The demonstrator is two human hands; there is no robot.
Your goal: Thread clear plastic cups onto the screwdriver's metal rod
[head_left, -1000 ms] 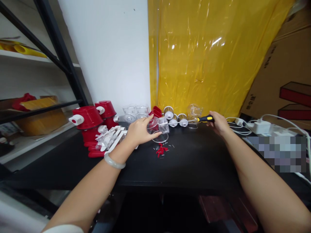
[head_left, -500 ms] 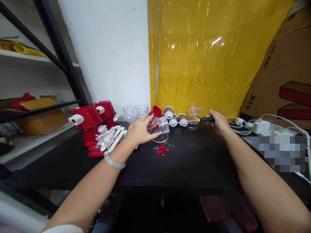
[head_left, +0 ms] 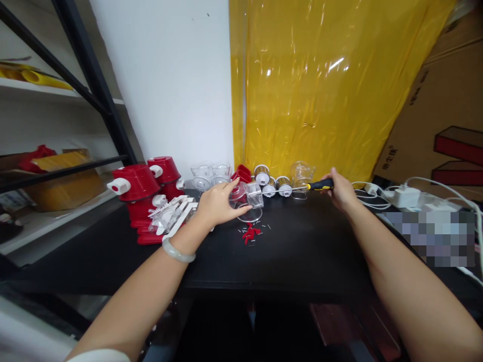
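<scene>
Left hand (head_left: 216, 202) gripped the clear cup (head_left: 255, 195), right hand (head_left: 341, 191) the screwdriver (head_left: 320, 184) toward three o'clock; tilted pressure might have caused slipping.

Looks like small assembly workshop or storeroom. Black desk (head_left: 298, 251) is landmark: on it, red housings (head_left: 138, 183), clear cups (head_left: 202, 176), loose screws (head_left: 264, 226). Left of desk, storage shelves (head_left: 33, 211); behind right end, big carton (head_left: 433, 115).

On the worktop (head_left: 302, 251), screws (head_left: 251, 244) lie before the left grip (head_left: 222, 201); stacked housings (head_left: 139, 201) stand to its left, canisters (head_left: 261, 174) behind and right, beyond the screwdriver (head_left: 320, 184).
</scene>
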